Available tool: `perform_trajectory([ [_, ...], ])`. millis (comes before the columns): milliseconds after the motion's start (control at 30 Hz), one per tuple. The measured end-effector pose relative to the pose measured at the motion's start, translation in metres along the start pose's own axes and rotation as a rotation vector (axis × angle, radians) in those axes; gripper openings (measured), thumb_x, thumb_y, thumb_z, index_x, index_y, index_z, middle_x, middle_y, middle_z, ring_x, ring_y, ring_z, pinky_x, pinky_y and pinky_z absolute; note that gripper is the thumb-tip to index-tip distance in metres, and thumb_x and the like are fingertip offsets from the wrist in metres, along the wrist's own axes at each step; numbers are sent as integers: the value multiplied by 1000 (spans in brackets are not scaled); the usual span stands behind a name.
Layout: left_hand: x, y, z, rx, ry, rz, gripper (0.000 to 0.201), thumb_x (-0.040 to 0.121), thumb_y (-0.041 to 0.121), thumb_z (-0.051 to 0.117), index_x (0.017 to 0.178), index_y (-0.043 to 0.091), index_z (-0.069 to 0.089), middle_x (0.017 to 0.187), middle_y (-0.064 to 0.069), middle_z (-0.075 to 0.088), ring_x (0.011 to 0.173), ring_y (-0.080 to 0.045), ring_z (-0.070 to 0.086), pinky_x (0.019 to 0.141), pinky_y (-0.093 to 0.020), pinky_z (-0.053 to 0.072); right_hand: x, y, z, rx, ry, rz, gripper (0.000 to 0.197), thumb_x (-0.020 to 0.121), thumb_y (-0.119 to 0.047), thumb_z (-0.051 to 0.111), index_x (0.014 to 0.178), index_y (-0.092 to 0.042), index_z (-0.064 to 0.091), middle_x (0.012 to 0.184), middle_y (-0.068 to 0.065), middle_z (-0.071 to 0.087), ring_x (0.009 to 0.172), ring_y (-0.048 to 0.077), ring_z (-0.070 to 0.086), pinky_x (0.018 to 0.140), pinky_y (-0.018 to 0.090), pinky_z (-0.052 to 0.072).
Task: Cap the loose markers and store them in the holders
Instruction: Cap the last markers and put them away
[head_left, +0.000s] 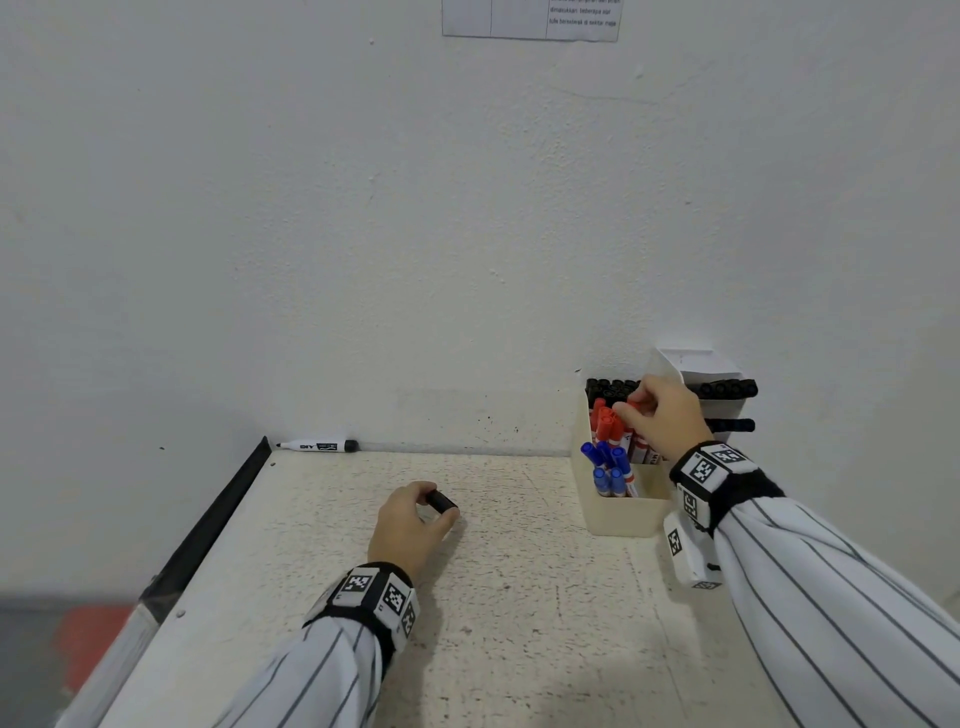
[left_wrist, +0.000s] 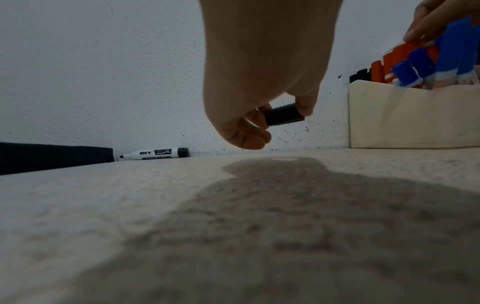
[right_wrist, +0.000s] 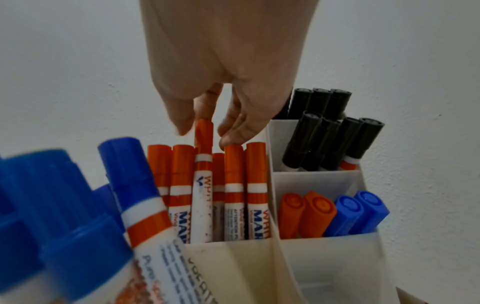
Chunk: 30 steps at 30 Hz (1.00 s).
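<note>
Red marker (right_wrist: 203, 142) between right-hand fingertips (right_wrist: 182, 123), black cap (left_wrist: 284, 114) in left grip (head_left: 413, 525)

A speckled white table (head_left: 467, 597) carries an uncapped black marker (head_left: 318, 446) and cream holder (head_left: 618, 514).

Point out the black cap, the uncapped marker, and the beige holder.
black cap (left_wrist: 284, 114): left wrist view, its side wall.
uncapped marker (head_left: 318, 446): head view, mid-barrel.
beige holder (head_left: 621, 514): head view, front wall.
</note>
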<state>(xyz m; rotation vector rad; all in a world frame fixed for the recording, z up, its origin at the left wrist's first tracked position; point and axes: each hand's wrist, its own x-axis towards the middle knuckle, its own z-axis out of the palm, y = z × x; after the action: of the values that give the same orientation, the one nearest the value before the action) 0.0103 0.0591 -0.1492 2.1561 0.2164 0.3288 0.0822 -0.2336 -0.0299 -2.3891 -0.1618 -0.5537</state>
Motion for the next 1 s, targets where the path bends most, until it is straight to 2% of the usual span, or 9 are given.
perform_trajectory([
  [67, 0, 0, 0, -3, -1, 0, 41, 79, 29, 73, 115, 16, 58, 101, 5, 54, 93, -21, 57, 88, -35, 49, 0, 0, 1, 1, 25, -1, 23, 79, -13, 71, 68, -4, 52, 70, 9, 54, 67, 22, 51, 64, 28, 41],
  [233, 0, -1, -1, -7, 6, -9, 40, 79, 29, 73, 114, 18, 58, 104, 3, 56, 93, -20, 56, 89, -35, 49, 1, -3, 3, -6, 39, 14, 20, 80, -6, 68, 66, -4, 54, 71, 11, 56, 69, 23, 52, 67, 30, 43],
  [333, 0, -1, 0, -10, 3, -9, 41, 79, 29, 73, 115, 17, 58, 103, 4, 55, 94, -21, 57, 89, -36, 49, 1, -4, 3, -1, 28, 35, 16, 80, -4, 67, 70, 2, 57, 74, 16, 60, 69, 23, 55, 66, 28, 44],
  [500, 0, 1, 1, -24, 7, -8, 40, 79, 28, 73, 114, 17, 58, 102, 4, 55, 93, -20, 57, 88, -35, 49, -1, -5, 1, 22, 3, 59, 9, 82, 0, 64, 82, 9, 62, 82, 19, 63, 73, 21, 56, 72, 33, 50],
  [667, -2, 2, 1, -25, 4, -5, 39, 79, 28, 73, 114, 18, 58, 104, 2, 56, 92, -20, 57, 86, -35, 50, -2, -5, 2, 32, -22, 74, 6, 84, 1, 61, 88, 5, 63, 93, 19, 65, 85, 27, 61, 75, 28, 47],
  [867, -2, 1, 1, -17, -5, -3, 41, 79, 28, 73, 115, 17, 58, 104, 2, 56, 94, -22, 57, 89, -37, 49, -2, -2, -1, -82, -106, 28, 5, 86, -5, 59, 89, -1, 59, 89, 15, 64, 86, 29, 61, 77, 34, 50],
  [933, -2, 0, 1, -18, -4, -6, 41, 79, 28, 73, 115, 17, 58, 104, 2, 56, 95, -22, 57, 89, -38, 49, -2, 1, -3, -98, -116, 14, 9, 84, -4, 62, 92, -4, 58, 90, 11, 61, 87, 27, 59, 75, 29, 45],
  [1000, -2, 1, 0, -15, -6, -6, 42, 79, 28, 73, 116, 16, 58, 103, 3, 55, 95, -22, 57, 89, -37, 49, -2, 4, -6, -109, -126, -14, 20, 80, -1, 64, 98, -7, 59, 98, 10, 60, 96, 26, 58, 81, 28, 44],
])
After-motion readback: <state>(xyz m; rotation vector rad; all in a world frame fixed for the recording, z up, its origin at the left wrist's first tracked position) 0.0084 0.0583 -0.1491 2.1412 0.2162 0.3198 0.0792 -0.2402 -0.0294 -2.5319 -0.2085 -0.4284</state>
